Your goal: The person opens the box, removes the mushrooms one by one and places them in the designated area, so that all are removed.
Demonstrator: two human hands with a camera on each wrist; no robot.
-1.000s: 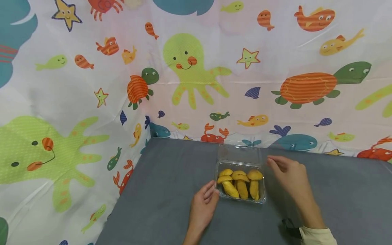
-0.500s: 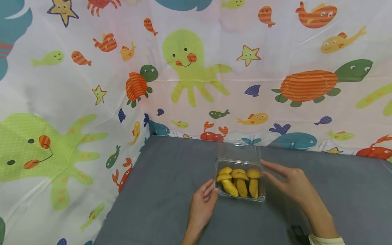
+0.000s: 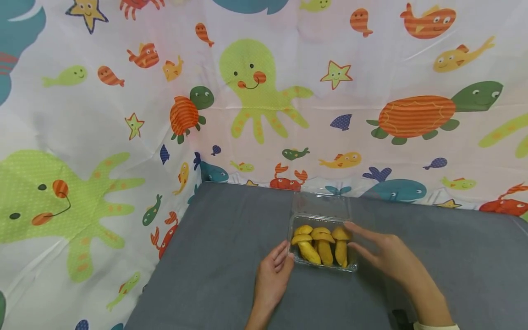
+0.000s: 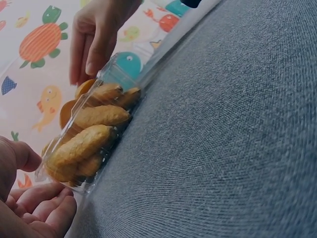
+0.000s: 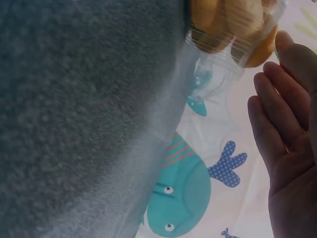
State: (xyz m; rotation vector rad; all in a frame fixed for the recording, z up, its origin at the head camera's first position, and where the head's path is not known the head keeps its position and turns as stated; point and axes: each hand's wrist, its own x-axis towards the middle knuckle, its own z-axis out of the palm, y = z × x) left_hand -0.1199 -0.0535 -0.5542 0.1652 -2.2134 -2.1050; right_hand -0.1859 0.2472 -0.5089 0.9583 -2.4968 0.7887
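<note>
A clear plastic container (image 3: pixel 352 265) holds several yellow-brown mushrooms (image 3: pixel 324 250) and sits on the grey cloth. Its hinged lid (image 3: pixel 321 205) lies folded back behind it. My left hand (image 3: pixel 271 277) pinches the container's left edge between thumb and fingers; the left wrist view shows the thumb (image 4: pixel 25 156) at the rim and fingers by the base. Over the right edge reaches my right hand (image 3: pixel 393 259), fingers and thumb extended and parted near the rightmost mushroom (image 3: pixel 341 247). In the right wrist view that hand (image 5: pixel 292 114) holds nothing; whether it touches the mushroom I cannot tell.
Grey cloth (image 3: pixel 222 247) covers the table around the container. A curtain (image 3: pixel 284 91) printed with sea animals hangs along the back and left side. A dark strap (image 3: pixel 400 316) shows beside the right wrist.
My right hand has moved left, from beside the lid to over the container's right edge, and its fingers have spread. The left hand has kept its place at the left edge.
</note>
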